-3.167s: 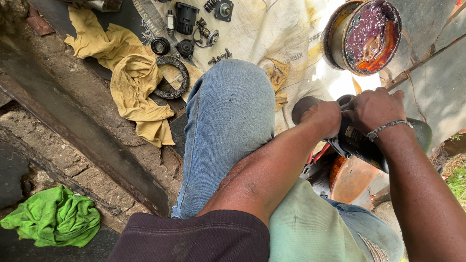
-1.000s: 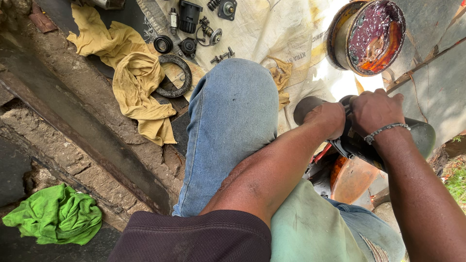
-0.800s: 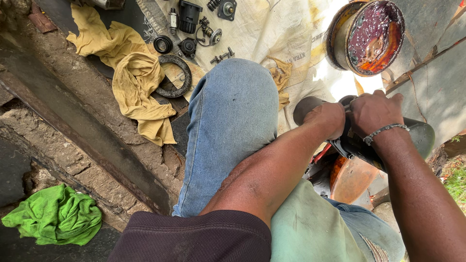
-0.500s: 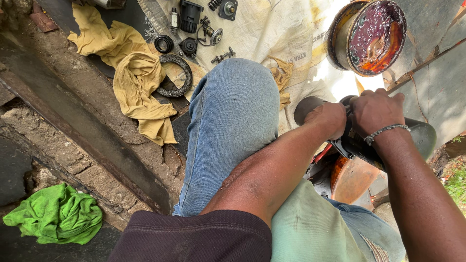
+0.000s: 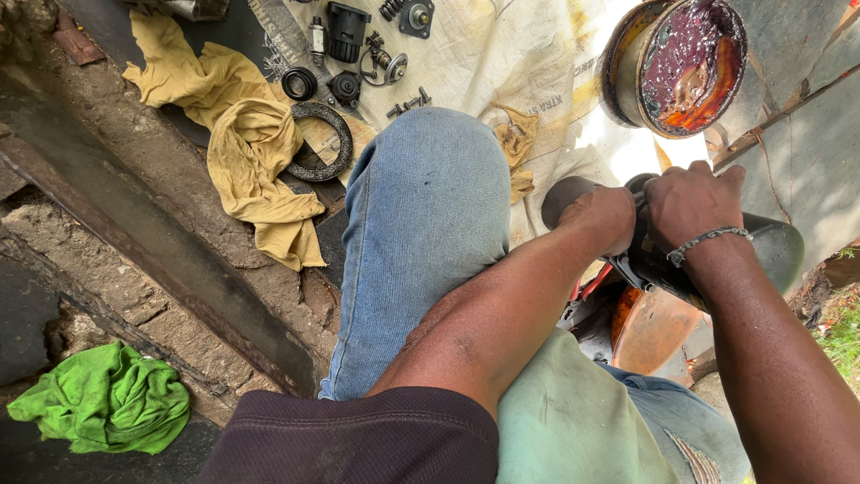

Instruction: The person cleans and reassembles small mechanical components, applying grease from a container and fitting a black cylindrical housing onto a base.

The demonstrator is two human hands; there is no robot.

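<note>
almost nothing is changing from a moment ago: the left hand (image 5: 602, 215) and the right hand (image 5: 688, 204) are still gripping, fingers closed, the dark machine part (image 5: 717, 260) beside the knee. the round tin (image 5: 676, 63) on the sack is holding dark reddish oily liquid.

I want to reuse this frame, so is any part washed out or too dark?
Head view: sunlight blows out the pale sack beside the rusty pan; the dark part under both hands, left hand and right hand, sits in shadow; the rest is sharp.
</note>
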